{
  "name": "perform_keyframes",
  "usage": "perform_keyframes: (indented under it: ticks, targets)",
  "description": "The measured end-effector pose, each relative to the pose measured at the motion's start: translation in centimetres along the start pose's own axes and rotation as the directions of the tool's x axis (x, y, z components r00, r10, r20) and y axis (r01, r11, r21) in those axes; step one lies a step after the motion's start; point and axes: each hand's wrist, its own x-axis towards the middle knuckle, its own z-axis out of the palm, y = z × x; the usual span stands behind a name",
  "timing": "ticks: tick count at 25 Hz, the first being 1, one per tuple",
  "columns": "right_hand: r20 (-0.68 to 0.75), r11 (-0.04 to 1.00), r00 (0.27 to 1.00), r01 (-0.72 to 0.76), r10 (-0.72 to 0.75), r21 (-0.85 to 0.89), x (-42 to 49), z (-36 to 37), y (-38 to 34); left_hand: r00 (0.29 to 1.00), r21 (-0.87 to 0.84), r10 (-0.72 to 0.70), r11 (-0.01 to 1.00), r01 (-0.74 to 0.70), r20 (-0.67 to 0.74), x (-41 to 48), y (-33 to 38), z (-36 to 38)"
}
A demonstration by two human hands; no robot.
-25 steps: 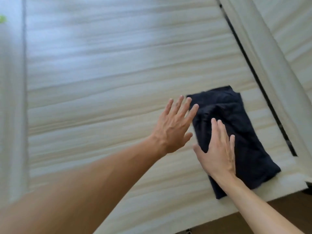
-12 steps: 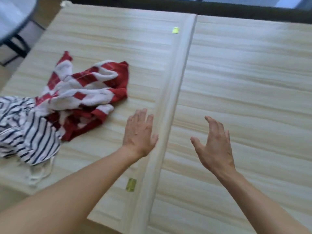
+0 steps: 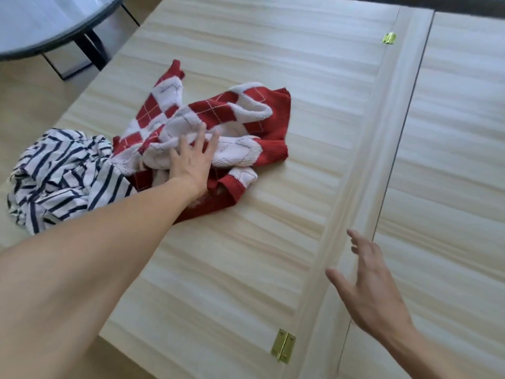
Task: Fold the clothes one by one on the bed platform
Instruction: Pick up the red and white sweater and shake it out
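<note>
On the bed platform (image 3: 232,269), the red-and-white sweater (image 3: 246,116) lies crumpled, touching a striped shirt (image 3: 62,170). The left hand (image 3: 192,160) rests on the sweater, fingers spread, not yet gripping. The right hand (image 3: 374,291) hovers released, well apart. The step looks like fetching the next garment, which calls for a firm grip and spreading it flat.

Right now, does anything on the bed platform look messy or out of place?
The red and white sweater lies crumpled under the left hand, and the striped shirt is bunched against it. Nothing looks spilled or damaged.
</note>
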Motion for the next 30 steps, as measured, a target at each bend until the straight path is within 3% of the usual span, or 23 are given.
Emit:
perform_keyframes:
  ticks: [3, 6, 11, 14, 19, 21, 24, 26, 28, 30]
  targets:
    - [0.011, 1.0, 1.0, -0.004, 0.004, 0.016, -0.4, 0.7, 1.5, 0.998, -0.052, 0.022, 0.998, -0.025, -0.061, 1.2, 0.6, -0.6]
    - [0.014, 0.995, 0.999, -0.042, 0.041, 0.092, -1.1, -0.3, 1.2, 0.991, -0.292, 0.056, 0.952, -0.09, -0.121, -1.2, 1.6, -3.4]
    - [0.136, 0.901, 0.99, -0.085, 0.029, 0.425, -1.8, -5.2, -5.2, 0.984, -0.758, 0.066, 0.631, -0.168, -0.163, -7.3, 5.2, -16.3]
    - [0.005, 0.856, 0.999, 0.031, -0.04, 0.515, -1.1, -11.8, -9.1, 0.975, -0.882, 0.078, 0.416, -0.22, -0.207, -11.8, 7.3, -24.7]
    - [-0.173, 0.897, 0.978, 0.178, -0.116, 0.405, -6.5, -30.0, -13.8, 0.972, -0.962, -0.023, 0.153, -0.227, -0.233, -22.1, 8.3, -39.1]
    - [-0.244, 0.897, 0.949, 0.276, -0.198, 0.346, -10.6, -38.0, -16.3, 0.969, -0.969, -0.08, 0.102, -0.224, -0.232, -27.1, 7.4, -45.9]
    - [-0.333, 0.876, 0.87, 0.44, -0.363, 0.195, -17.3, -50.4, -21.8, 0.928, -0.936, -0.176, 0.188, -0.297, -0.329, -35.1, 5.0, -57.0]
    - [-0.367, 0.839, 0.799, 0.538, -0.477, 0.08, -23.2, -58.6, -26.4, 0.875, -0.862, -0.22, 0.386, -0.329, -0.432, -41.3, 2.4, -64.4]
    - [-0.382, 0.76, 0.694, 0.649, -0.611, -0.038, -29.8, -66.1, -31.3, 0.732, -0.672, -0.232, 0.631, -0.388, -0.641, -46.4, -0.6, -71.3]
    - [-0.355, 0.674, 0.593, 0.718, -0.723, -0.174, -35.3, -71.2, -35.0, 0.597, -0.459, -0.055, 0.697, -0.551, -0.8, -49.7, -2.8, -76.7]
